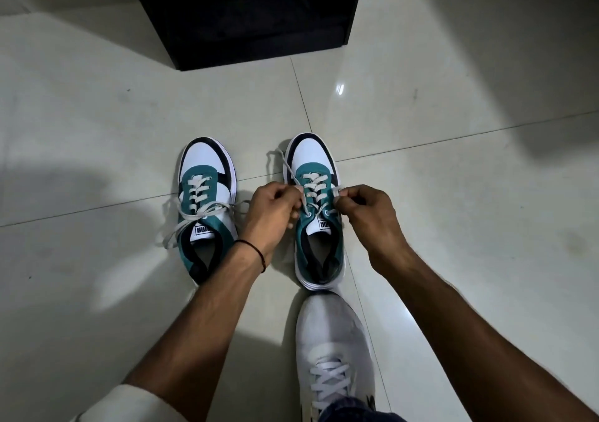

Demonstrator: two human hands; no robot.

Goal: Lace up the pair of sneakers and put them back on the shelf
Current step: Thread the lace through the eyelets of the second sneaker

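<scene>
On the floor tiles [97,136], before the dark shelf [246,16], both sneakers stand side by side. Each grip is pinched shut on the right sneaker [319,214] lace [293,175]: left hand [270,215], right hand [364,209]. The left sneaker [205,207] looks laced, ends loose. Best to draw both ends evenly, snug but not puckering, then knot.

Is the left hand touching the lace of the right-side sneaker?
Touching. The head view shows the left hand pinching the white lace of the teal-and-white sneaker on the right, the lace running straight into its fingertips.
</scene>
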